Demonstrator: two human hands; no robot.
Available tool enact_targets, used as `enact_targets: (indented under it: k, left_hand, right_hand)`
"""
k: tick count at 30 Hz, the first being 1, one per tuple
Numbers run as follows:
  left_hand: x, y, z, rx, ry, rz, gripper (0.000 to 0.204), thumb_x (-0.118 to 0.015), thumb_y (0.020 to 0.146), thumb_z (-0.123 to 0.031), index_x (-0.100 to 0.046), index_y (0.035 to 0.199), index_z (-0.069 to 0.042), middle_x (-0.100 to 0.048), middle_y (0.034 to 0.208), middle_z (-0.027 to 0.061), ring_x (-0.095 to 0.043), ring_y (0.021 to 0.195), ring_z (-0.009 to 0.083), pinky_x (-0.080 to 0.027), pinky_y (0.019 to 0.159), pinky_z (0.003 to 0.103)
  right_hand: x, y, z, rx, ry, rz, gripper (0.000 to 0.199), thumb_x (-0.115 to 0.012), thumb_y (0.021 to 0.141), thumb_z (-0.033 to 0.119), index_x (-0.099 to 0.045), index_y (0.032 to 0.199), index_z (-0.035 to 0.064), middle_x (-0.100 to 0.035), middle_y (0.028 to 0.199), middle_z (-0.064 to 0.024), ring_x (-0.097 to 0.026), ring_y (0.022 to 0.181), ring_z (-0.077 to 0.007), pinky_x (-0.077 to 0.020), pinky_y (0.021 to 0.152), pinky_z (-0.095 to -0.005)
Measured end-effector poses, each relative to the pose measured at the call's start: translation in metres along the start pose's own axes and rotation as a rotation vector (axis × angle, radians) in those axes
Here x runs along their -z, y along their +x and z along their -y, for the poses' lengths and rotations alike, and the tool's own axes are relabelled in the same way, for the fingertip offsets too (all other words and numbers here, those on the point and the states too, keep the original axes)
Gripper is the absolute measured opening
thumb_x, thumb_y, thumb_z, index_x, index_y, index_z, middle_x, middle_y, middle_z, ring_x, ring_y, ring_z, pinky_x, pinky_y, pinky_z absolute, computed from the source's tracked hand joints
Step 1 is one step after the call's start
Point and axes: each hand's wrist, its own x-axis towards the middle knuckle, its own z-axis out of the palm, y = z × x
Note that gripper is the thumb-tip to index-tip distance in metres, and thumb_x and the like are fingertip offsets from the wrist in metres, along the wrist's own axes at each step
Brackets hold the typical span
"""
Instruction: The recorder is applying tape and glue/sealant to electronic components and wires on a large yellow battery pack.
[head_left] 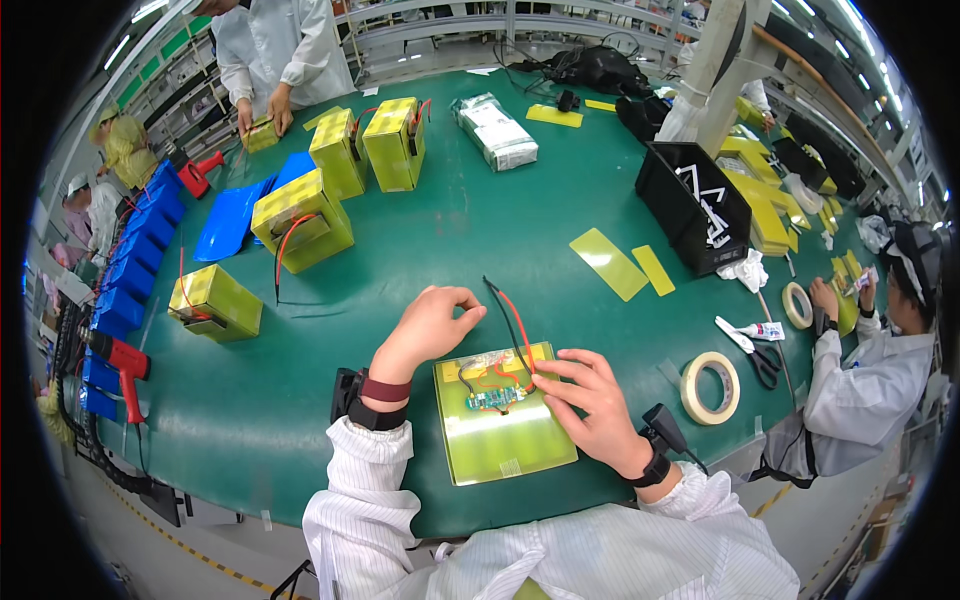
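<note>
A square battery pack [510, 440] wrapped in yellow-green sheet lies in front of me, with a small green circuit board [495, 398] and thin red and black wires on its top. One thick red lead [517, 318] and a black lead rise from its far right side and arch away. My left hand [428, 328] hovers past the pack's far left corner, fingers curled together, with nothing visible in them. Over the pack's right edge, my right hand [590, 405] has its fingers stretched out and slightly apart, the fingertips at the base of the leads.
Several yellow-green packs [303, 220] stand to the left. Blue bins [130, 285] and a red heat gun [125, 370] line the left edge. On the right are a tape roll [710, 390], scissors [765, 365], yellow sheets [610, 263] and a black bin [690, 210]. Co-workers sit or stand around.
</note>
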Motion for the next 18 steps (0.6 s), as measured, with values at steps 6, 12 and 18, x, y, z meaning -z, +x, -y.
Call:
enact_targets:
  k: [6, 12, 18]
  left_hand:
    - [-0.009, 0.018, 0.011, 0.070, -0.167, 0.147, 0.034, -0.065, 0.096, -0.034, -0.075, 0.094, -0.002, -0.073, 0.084, 0.0127, -0.066, 0.078, 0.0237, -0.052, 0.079, 0.036]
    - [-0.010, 0.025, 0.009, 0.106, -0.280, 0.295, 0.036, -0.063, 0.098, -0.035, -0.075, 0.095, -0.001, -0.071, 0.081, 0.0093, -0.062, 0.077, 0.0167, -0.051, 0.077, 0.033]
    - [-0.017, 0.029, 0.009, 0.134, -0.344, 0.350, 0.034, -0.063, 0.099, -0.032, -0.075, 0.094, 0.000, -0.070, 0.080, 0.0065, -0.060, 0.076, 0.0136, -0.050, 0.076, 0.031]
  right_hand:
    - [-0.002, 0.000, -0.001, -0.013, 0.050, -0.003, 0.035, -0.071, 0.081, -0.003, -0.075, 0.114, 0.0091, -0.067, 0.121, -0.0060, -0.055, 0.115, -0.0323, -0.0475, 0.098, -0.0404]
    - [-0.001, 0.000, -0.004, -0.071, 0.083, 0.000, 0.038, -0.071, 0.079, -0.003, -0.075, 0.114, 0.0107, -0.066, 0.125, -0.0060, -0.054, 0.117, -0.0318, -0.0455, 0.101, -0.0409]
    - [-0.003, -0.002, -0.007, -0.040, 0.049, 0.039, 0.041, -0.072, 0.077, -0.004, -0.075, 0.114, 0.0113, -0.066, 0.125, -0.0051, -0.054, 0.119, -0.0320, -0.0460, 0.101, -0.0410]
